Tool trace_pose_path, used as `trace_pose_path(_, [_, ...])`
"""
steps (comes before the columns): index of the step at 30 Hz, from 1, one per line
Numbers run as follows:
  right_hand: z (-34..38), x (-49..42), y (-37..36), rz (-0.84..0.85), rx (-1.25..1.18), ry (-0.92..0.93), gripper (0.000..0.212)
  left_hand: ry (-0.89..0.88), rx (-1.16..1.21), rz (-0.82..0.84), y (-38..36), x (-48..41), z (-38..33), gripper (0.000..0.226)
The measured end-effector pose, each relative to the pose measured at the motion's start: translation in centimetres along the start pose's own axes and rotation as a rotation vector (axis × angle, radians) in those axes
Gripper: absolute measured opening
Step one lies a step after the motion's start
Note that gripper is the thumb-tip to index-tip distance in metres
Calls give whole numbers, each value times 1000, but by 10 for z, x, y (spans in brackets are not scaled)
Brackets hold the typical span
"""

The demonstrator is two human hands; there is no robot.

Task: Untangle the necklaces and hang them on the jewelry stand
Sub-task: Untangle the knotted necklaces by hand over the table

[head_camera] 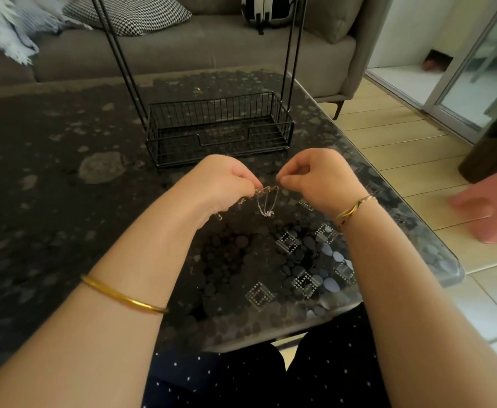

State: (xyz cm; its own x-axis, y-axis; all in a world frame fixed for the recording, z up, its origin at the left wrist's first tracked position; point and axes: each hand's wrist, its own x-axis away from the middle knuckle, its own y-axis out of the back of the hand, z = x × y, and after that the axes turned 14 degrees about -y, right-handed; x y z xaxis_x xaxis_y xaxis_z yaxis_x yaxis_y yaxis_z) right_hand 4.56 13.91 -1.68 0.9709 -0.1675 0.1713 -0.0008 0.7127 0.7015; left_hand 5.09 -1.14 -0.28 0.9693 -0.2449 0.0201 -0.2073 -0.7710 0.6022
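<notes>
A tangle of thin silver and gold necklaces (265, 201) hangs just above the dark glass table (49, 160), stretched between my two hands. My left hand (223, 181) pinches the left end of the chains with curled fingers; some loose chain trails under its palm. My right hand (318, 178) pinches the right end, fingers curled. A loop with a small pendant dangles below between them. The black wire jewelry stand (220, 128), a basket base with tall thin uprights, sits right behind my hands; its top is out of the frame.
A grey sofa (182, 48) with cushions runs along the table's far side. The table's right edge (418, 219) drops to a tiled floor. A pink stool (494, 207) stands at the right, with a dark pot behind it.
</notes>
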Motion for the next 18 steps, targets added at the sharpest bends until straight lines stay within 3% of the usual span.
trace_pose_path(3, [4, 1, 0, -12, -135, -6, 14, 3, 13, -6, 2, 1, -1, 9])
trace_pose_path(7, [10, 1, -1, 111, -612, -134, 20, -5, 38, -55, 0, -1, -4, 4])
trace_pose_path(11, [15, -1, -8, 195, -933, -269, 20, 28, 71, -122, -1, -2, -5, 7])
trace_pose_path(18, [16, -6, -13, 216, -907, -340, 21, 50, 70, -200, -1, -4, -3, 13])
